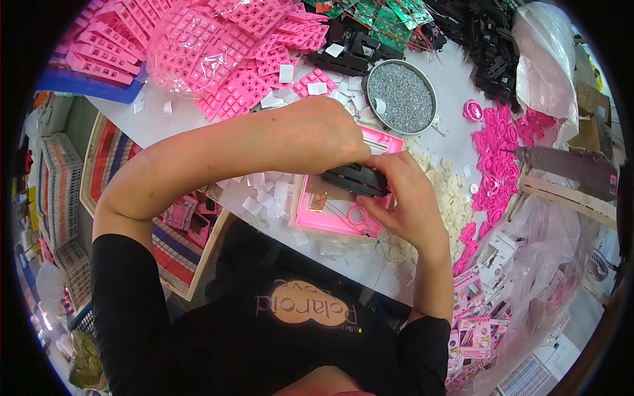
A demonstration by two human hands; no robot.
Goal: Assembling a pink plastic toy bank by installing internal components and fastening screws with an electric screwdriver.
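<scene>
A black plastic part (356,179) is held above a pink plastic casing (321,223) in front of me. My right hand (411,201) grips its right end, with thumb and fingers on opposite sides. Curled into a fist, my left hand (325,135) reaches across over the casing, its knuckles at the black part's far side. Its fingertips are hidden, so what it pinches does not show. Inside the casing lie a small copper-coloured piece (317,202) and a thin wire.
Beyond my hands stands a round metal tin (401,96) of small metal pieces. Pink keypads (198,53), green circuit boards (389,26) and black parts (485,59) are heaped at the back. Pink rings (495,158) and cream-coloured pieces (446,198) lie right; white paper squares (264,198) left.
</scene>
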